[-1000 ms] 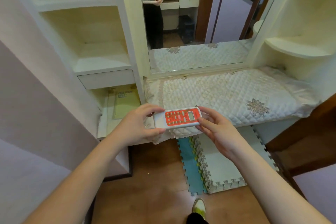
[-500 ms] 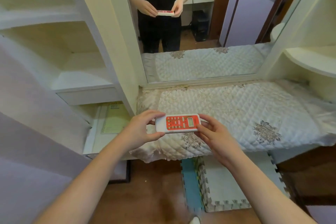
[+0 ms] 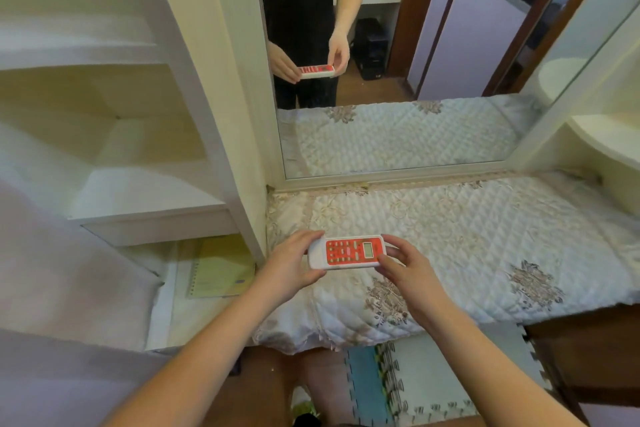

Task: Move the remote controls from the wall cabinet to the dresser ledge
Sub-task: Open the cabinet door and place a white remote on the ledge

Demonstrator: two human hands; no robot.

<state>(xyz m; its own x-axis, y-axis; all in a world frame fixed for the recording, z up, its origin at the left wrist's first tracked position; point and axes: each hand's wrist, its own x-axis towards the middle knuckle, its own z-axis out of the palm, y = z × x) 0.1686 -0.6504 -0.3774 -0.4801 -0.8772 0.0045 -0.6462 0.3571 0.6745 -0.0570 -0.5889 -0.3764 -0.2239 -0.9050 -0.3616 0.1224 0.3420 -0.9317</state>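
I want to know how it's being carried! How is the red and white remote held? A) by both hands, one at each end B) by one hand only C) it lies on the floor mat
A: the left hand grips one end of the remote control and the right hand pinches the other, above the quilted cover.

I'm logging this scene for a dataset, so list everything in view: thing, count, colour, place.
remote control: one, white with a red face, held above the front left of the quilted cover.
quilted cover: one, cream with brown flower patches, spread over the dresser ledge.
mirror: one, white frame, behind the ledge; reflects the person and remote.
shelves: cream, left of the mirror.
notebook: one, yellow-green, spiral-bound, in the low compartment on the left.
foam floor mats: blue and pale, on the floor below the ledge.
left hand: one, grip on the remote's left end.
right hand: one, grip on its right end.
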